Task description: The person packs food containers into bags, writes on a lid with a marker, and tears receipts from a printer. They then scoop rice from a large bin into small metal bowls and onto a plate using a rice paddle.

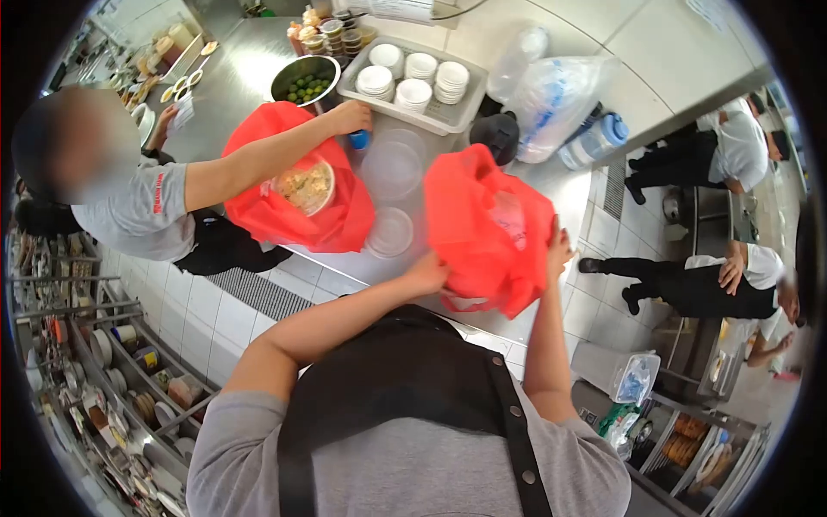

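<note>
A red bag (487, 228) stands on the steel counter in front of me, its top loose and folded over. On its left side my left hand (427, 273) holds the lower edge, fingers closed on the fabric. My right hand (560, 252) is at the bag's right side, its fingers bent against the red cloth. What is inside this bag is hidden. Left of it, another red bag (345, 211) lies open around a round container of food (306, 188). Clear round plastic lids or containers (392, 164) sit between the two bags.
A co-worker's arm (258, 168) reaches over the left bag toward a grey tray (457, 118) of white cups. Behind are a bowl of green limes (307, 84), a black object (494, 136), plastic bags (551, 108) and a water jug (594, 140). Other people stand at the right.
</note>
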The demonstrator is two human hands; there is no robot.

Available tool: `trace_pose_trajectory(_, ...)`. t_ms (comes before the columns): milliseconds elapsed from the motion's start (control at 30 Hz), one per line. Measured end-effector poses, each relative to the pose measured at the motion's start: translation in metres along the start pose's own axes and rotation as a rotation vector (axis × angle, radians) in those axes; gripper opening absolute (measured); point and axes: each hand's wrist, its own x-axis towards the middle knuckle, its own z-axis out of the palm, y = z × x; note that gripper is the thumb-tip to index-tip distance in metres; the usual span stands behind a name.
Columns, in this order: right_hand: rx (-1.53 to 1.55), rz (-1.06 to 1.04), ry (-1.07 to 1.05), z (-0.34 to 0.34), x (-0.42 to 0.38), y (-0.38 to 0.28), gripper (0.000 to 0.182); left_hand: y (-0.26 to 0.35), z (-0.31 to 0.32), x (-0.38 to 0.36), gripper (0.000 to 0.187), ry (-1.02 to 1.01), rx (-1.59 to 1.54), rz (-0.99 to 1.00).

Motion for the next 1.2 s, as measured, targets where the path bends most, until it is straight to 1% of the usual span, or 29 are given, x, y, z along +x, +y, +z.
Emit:
trace_pose_trajectory(33,0.044,-0.064,0.017,0.007,0.025,0.013,0.077,-0.011,0.007,0.02,0.043,0.014,-0.003,0.001)
trace_pose_trajectory(100,0.11,-0.282,0.038,0.012,0.079,0.029,0.067,0.002,0.019,0.027,0.056,-0.042,-0.052,0.012)
trace_pose_trajectory(133,0.559,-0.46,-0.067,0.023,0.116,0.053,0.061,0.007,0.022,0.029,0.062,-0.059,-0.068,0.012)
trace_pose_trajectory(167,0.432,-0.367,0.037,-0.015,0.102,0.015,0.055,0.01,0.023,0.028,0.061,-0.119,-0.112,0.04)
trace_pose_trajectory(200,0.417,-0.389,0.11,-0.026,0.108,0.009,0.054,0.012,0.021,0.028,0.06,-0.182,-0.157,0.071)
trace_pose_trajectory(233,0.402,-0.411,0.185,-0.037,0.115,0.003,0.053,0.006,0.009,0.034,0.06,-0.182,-0.157,0.066)
trace_pose_trajectory(267,0.441,-0.403,0.236,-0.071,0.091,-0.039,0.049,-0.004,-0.009,0.045,0.062,-0.224,-0.077,0.128)
trace_pose_trajectory(300,0.481,-0.397,0.287,-0.112,0.053,-0.102,0.047,-0.009,-0.027,0.051,0.065,-0.264,0.003,0.193)
trace_pose_trajectory(333,0.595,-0.49,0.342,-0.135,0.025,-0.143,0.044,-0.002,-0.045,0.041,0.065,-0.264,0.004,0.19)
trace_pose_trajectory(367,0.711,-0.579,0.397,-0.148,-0.004,-0.176,0.041,0.01,-0.066,0.021,0.069,-0.073,0.422,0.394)
trace_pose_trajectory(400,0.71,-0.748,0.427,-0.151,-0.034,-0.201,0.039,0.016,-0.083,0.005,0.073,0.125,0.842,0.588)
trace_pose_trajectory(433,0.706,-0.918,0.462,-0.147,-0.06,-0.227,0.037,0.014,-0.095,-0.003,0.073,0.119,0.851,0.585)
trace_pose_trajectory(500,0.545,-1.051,0.117,-0.127,-0.102,-0.285,0.037,0.011,-0.113,-0.017,0.084,0.287,1.195,0.623)
trace_pose_trajectory(533,0.585,-0.955,-0.062,-0.067,-0.097,-0.309,0.05,0.014,-0.121,-0.024,0.084,0.265,1.216,0.636)
trace_pose_trajectory(567,0.615,-0.841,-0.224,-0.008,-0.092,-0.333,0.063,0.015,-0.122,-0.031,0.083,0.258,1.305,0.516)
trace_pose_trajectory(600,0.35,-0.721,-0.188,0.043,-0.075,-0.335,0.076,0.013,-0.123,-0.036,0.083,0.254,1.388,0.392)
trace_pose_trajectory(633,0.087,-0.597,-0.153,0.07,-0.065,-0.337,0.09,0.008,-0.125,-0.04,0.083,0.251,1.389,0.395)
trace_pose_trajectory(667,0.086,-0.596,-0.148,0.073,-0.064,-0.339,0.09,0.002,-0.128,-0.041,0.083,0.292,1.381,0.408)
trace_pose_trajectory(733,-0.164,-0.442,-0.301,0.077,-0.058,-0.347,0.118,0.001,-0.137,-0.04,0.082,0.346,1.37,0.429)
trace_pose_trajectory(767,-0.166,-0.447,-0.301,0.078,-0.057,-0.348,0.118,-0.001,-0.141,-0.042,0.082,0.33,1.361,0.4)
trace_pose_trajectory(833,-0.229,-0.46,-0.427,0.079,-0.057,-0.344,0.133,-0.008,-0.15,-0.044,0.081,0.311,1.346,0.364)
trace_pose_trajectory(867,-0.236,-0.465,-0.43,0.079,-0.055,-0.344,0.133,-0.012,-0.154,-0.042,0.079,0.31,1.33,0.405)
trace_pose_trajectory(933,-0.234,-0.608,-0.231,0.075,-0.055,-0.344,0.133,-0.012,-0.156,-0.045,0.078,0.318,1.3,0.439)
trace_pose_trajectory(967,-0.241,-0.62,-0.24,0.076,-0.049,-0.344,0.133,-0.011,-0.157,-0.044,0.079,0.299,1.361,0.426)
trace_pose_trajectory(1033,-0.214,-0.398,-0.239,0.083,-0.029,-0.341,0.133,0.0,-0.158,-0.048,0.08,0.279,1.404,0.394)
trace_pose_trajectory(1100,-0.193,-0.446,-0.282,0.104,-0.013,-0.323,0.131,0.008,-0.16,-0.051,0.076,0.208,1.247,0.284)
trace_pose_trajectory(1133,-0.157,-0.492,-0.297,0.108,-0.009,-0.318,0.129,0.003,-0.162,-0.049,0.076,0.201,1.234,0.276)
trace_pose_trajectory(1167,-0.134,-0.55,-0.337,0.112,-0.007,-0.314,0.121,-0.003,-0.167,-0.045,0.075,0.23,1.173,0.321)
trace_pose_trajectory(1200,-0.138,-0.551,-0.337,0.111,-0.009,-0.313,0.121,-0.008,-0.171,-0.041,0.074,0.263,1.114,0.369)
